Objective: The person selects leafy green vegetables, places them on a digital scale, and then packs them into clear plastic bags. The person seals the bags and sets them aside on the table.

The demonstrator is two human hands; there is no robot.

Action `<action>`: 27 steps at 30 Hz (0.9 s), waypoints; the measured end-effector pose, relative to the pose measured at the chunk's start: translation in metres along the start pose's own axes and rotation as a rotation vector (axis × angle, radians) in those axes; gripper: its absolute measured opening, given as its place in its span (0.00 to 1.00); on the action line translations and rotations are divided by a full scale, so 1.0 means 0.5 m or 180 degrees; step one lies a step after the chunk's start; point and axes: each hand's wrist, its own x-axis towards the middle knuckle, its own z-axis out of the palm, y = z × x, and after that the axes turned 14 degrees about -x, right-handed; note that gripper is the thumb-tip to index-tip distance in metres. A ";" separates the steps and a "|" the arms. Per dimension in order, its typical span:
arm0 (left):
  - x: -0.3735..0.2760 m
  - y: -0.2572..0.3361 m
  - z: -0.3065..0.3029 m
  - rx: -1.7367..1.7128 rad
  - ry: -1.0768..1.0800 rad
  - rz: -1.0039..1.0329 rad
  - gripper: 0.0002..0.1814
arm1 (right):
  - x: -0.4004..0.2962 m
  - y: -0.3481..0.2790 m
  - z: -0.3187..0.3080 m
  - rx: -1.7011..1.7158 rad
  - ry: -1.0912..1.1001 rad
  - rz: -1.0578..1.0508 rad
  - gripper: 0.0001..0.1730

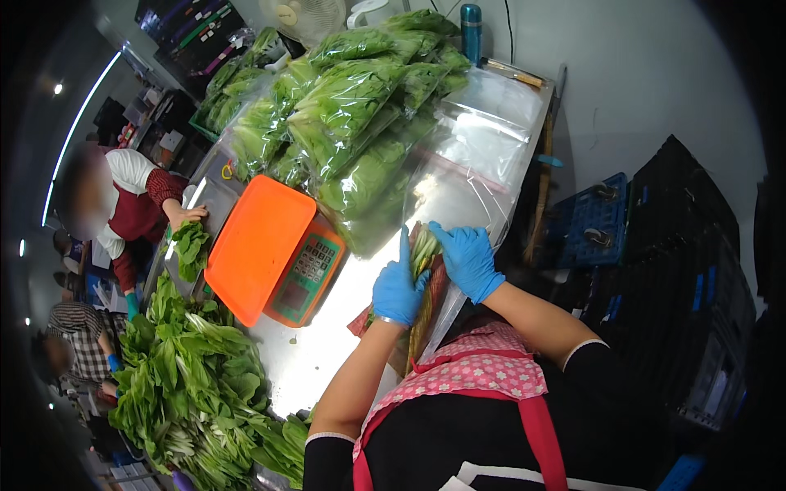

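My left hand, in a blue glove, holds a bundle of pale-stemmed leafy greens close to the apron. A reddish-brown layer shows along the bundle; whether it is leaf or wrapping I cannot tell. Against the right side of the stem ends is my right hand, also gloved in blue. Its fingers are curled, and what lies under them is hidden. Just beyond both hands, clear plastic bags lie flat on the metal table.
An orange digital scale stands to the left. Loose leafy greens heap the near left side; bagged greens are piled at the back. A blue flask stands behind. Crates are at right. A co-worker handles greens across the table.
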 end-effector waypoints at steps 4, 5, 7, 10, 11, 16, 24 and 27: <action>0.005 -0.003 0.001 -0.0273 0.0068 0.0101 0.56 | 0.009 -0.042 -0.044 0.0974 0.1082 -0.0184 0.44; 0.010 -0.016 0.014 -0.0328 0.0092 0.0082 0.56 | 0.016 -0.047 -0.042 0.0958 0.0970 -0.0100 0.44; 0.010 -0.021 0.018 -0.0407 0.0160 0.0135 0.57 | 0.041 -0.050 -0.035 0.0930 0.0773 0.0070 0.44; 0.006 -0.007 0.017 -0.0393 0.0222 0.0236 0.57 | 0.077 -0.050 -0.007 0.0404 0.0714 0.0097 0.41; 0.007 -0.005 0.013 -0.0273 0.0154 0.0195 0.57 | 0.087 -0.049 0.002 0.0205 0.0788 0.0034 0.40; 0.012 -0.015 0.027 0.0331 0.0075 -0.0010 0.52 | 0.086 -0.018 -0.011 -0.1085 0.0753 0.0195 0.26; 0.016 -0.091 0.127 0.0043 0.0510 0.1191 0.43 | 0.044 -0.094 -0.052 0.0490 0.1624 -0.1446 0.22; 0.015 -0.070 0.095 -0.0859 0.0569 0.0948 0.44 | 0.019 -0.102 -0.057 0.0673 0.1648 -0.1902 0.23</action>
